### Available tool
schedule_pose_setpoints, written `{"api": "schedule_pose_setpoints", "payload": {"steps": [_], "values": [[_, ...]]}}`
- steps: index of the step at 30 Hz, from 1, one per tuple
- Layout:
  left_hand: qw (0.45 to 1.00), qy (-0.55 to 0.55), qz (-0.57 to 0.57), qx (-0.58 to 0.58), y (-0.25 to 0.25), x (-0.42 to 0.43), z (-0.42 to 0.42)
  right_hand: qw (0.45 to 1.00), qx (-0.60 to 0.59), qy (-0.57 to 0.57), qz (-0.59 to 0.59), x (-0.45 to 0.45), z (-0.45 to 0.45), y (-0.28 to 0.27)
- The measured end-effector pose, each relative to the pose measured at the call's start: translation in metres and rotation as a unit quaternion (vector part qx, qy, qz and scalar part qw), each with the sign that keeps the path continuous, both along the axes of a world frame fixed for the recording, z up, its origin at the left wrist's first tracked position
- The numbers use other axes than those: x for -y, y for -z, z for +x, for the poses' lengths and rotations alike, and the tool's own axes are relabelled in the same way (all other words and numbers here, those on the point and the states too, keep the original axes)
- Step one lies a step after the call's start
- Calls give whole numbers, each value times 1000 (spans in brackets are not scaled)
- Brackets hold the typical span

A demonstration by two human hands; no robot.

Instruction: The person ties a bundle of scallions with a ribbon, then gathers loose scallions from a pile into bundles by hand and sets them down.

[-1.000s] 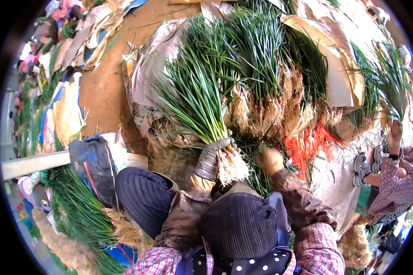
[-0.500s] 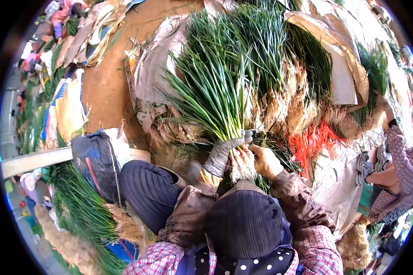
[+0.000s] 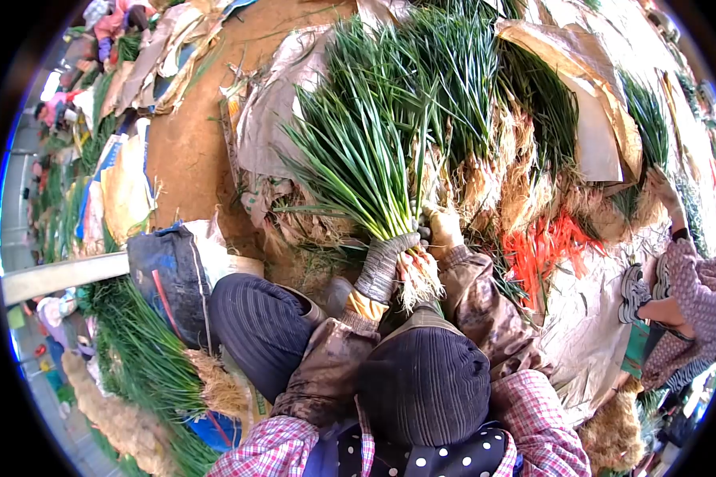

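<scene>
My left hand (image 3: 386, 258), in a grey glove, is wrapped round a bunch of spring onions (image 3: 358, 171). The long green leaves fan out away from me, and the pale bulbs and roots stick out below the fist, towards my lap. Close against the right side of the stems is my right hand (image 3: 444, 226), in a yellowish glove, its fingers curled in at the bunch's edge. What lies between those fingertips is hidden. Just beyond, more spring onions (image 3: 473, 103) lie in a heap, with their tangled roots facing me.
Red plastic strips (image 3: 545, 246) lie right of my hands. A paper sack (image 3: 601, 103) partly covers the heap. At my left are a dark stool-like bundle (image 3: 167, 278) and more onions (image 3: 147, 350). At the right edge, another person's hand (image 3: 664, 191) touches onions.
My right hand has moved up and slightly left, from beside the roots to beside the stems. The bunch in my left hand has shifted slightly left.
</scene>
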State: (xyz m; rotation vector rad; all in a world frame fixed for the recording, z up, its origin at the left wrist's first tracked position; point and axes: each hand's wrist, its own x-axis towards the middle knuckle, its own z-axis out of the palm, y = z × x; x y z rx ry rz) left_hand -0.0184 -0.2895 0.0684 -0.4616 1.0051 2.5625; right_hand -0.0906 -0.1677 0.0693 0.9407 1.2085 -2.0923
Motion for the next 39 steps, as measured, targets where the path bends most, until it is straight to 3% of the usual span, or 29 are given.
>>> {"api": "schedule_pose_setpoints", "payload": {"steps": [2,3,6,7,8,11,12,13,14,16,19,20,22,23,24,26,27,29,30,32,33,34,35,36,38,39], "values": [[1000,2,7,14,0,0,1,990,43,126,-48,-12,-8,52],[999,-7,-36,4,-4,-2,1,992,11,126,14,-10,-1,29],[987,-31,-133,80,-18,-4,4,994,-102,20,40,-5,4,-9],[983,-46,-140,106,-15,-6,6,973,-165,-1,164,3,5,-11],[985,-39,-123,113,-16,-5,6,956,-208,-68,197,1,6,-6],[988,-24,-106,112,-31,3,3,936,-248,-90,233,0,13,0],[989,-25,-116,91,-13,6,2,935,-252,-102,227,-1,16,-6],[992,-17,-83,95,-3,9,2,958,-236,-62,148,-1,18,-13],[994,-9,-50,99,7,10,3,988,-129,-26,86,-3,18,-22],[996,-31,-81,22,0,2,1,997,-77,-11,-11,-10,22,-9],[999,-4,-16,43,-9,1,5,995,-43,-44,75,-11,26,-5],[996,-22,-81,2,11,-3,8,990,-57,-62,117,-12,27,-3],[996,3,-76,52,14,-4,13,983,-50,-74,163,-11,29,-11],[996,13,-80,27,16,-6,13,971,-78,-109,199,-16,32,-7],[996,22,-86,3,7,-8,11,867,-178,-160,436,-24,39,32],[1000,11,12,-6,-43,-8,6,801,-142,-257,522,-50,46,56],[998,6,62,2,-58,-6,2,762,-173,-313,540,-61,57,73],[991,5,135,20,-76,1,-2,779,-171,-439,413,-99,98,145],[991,-31,127,13,-79,0,-5,718,-222,-527,396,-112,115,165],[977,-2,200,70,-69,4,-5,601,-247,-654,387,-90,84,47],[981,-63,183,22,-64,-1,-6,571,-224,-646,454,-88,62,54],[980,-62,184,44,-64,-1,-4,605,-309,-549,487,-80,38,23],[983,-45,168,51,-57,-2,-2,632,-292,-423,580,-62,14,4],[987,-27,151,57,-50,-3,-1,688,-261,-324,595,-50,-13,-22],[998,1,35,58,-49,-1,-1,691,-203,-355,595,-38,-59,-37],[997,-10,45,58,-45,-3,-1,691,-174,-372,595,-33,-83,-45]]}}
